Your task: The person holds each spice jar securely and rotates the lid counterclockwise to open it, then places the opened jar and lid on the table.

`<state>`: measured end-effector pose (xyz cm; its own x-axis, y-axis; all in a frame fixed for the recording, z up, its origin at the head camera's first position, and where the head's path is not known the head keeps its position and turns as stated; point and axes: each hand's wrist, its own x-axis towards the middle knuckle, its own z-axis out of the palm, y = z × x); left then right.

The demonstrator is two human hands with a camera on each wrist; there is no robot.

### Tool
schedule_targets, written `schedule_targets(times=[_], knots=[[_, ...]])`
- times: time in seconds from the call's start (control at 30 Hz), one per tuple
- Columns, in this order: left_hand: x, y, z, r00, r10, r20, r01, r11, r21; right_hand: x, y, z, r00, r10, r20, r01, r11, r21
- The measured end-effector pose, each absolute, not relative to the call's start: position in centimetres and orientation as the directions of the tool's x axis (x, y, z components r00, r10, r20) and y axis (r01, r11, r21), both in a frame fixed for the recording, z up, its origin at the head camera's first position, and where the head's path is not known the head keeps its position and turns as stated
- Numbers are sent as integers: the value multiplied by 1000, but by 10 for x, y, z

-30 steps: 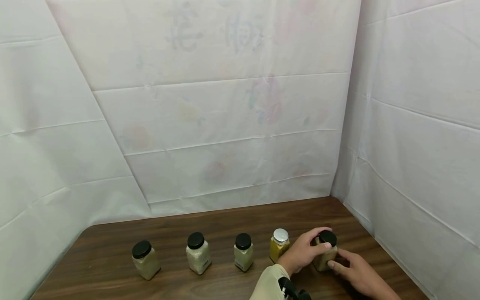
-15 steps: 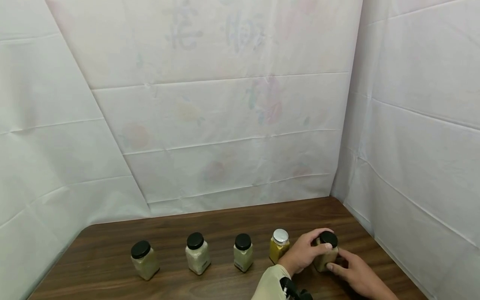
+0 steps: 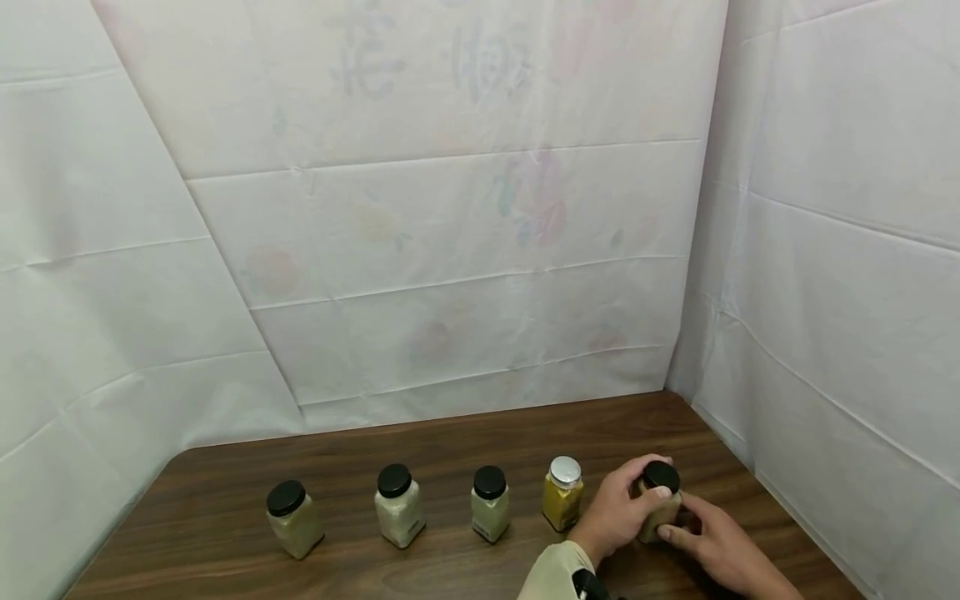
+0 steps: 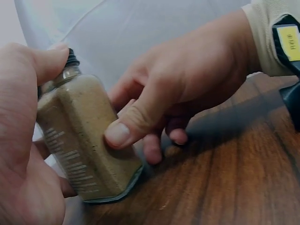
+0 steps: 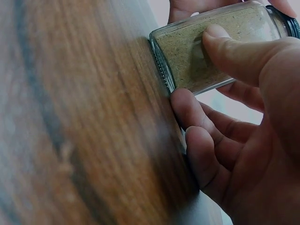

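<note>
A square glass spice jar [image 3: 663, 510] with a black lid, filled with tan powder, stands on the wooden table [image 3: 450, 446] at the right end of a row. My left hand [image 3: 618, 512] grips it from the left, fingers round the far side and thumb near the lid. My right hand [image 3: 716, 546] holds it from the right. In the left wrist view the right hand [image 4: 187, 84] presses its thumb on the jar [image 4: 89, 140], beside my left hand [image 4: 23, 140]. The right wrist view shows the right hand [image 5: 253, 131] with fingers curled at the base of the jar [image 5: 187, 61].
Left of the held jar stands a yellow-filled jar [image 3: 562, 502] with a silver lid, very close to my left hand. Further left are three pale jars with black lids [image 3: 491, 514], [image 3: 399, 515], [image 3: 295, 517]. White cloth walls close in behind and on both sides.
</note>
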<state>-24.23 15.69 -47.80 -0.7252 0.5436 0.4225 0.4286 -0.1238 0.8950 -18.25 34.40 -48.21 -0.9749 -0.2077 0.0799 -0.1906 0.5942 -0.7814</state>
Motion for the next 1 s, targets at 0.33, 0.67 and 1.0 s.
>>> schedule_targets(times=[0.33, 0.67, 1.0], knots=[[-236, 161, -480, -781, 447, 435, 419, -140, 897, -183, 338, -478, -987, -126, 102, -160, 660, -734], [-246, 151, -482, -776, 547, 315, 263, -174, 949, -182, 340, -482, -992, -122, 19, -92, 629, -772], [-252, 146, -474, -775, 584, 239, 204, -126, 971, -183, 343, -483, -992, -123, 25, -98, 636, -766]])
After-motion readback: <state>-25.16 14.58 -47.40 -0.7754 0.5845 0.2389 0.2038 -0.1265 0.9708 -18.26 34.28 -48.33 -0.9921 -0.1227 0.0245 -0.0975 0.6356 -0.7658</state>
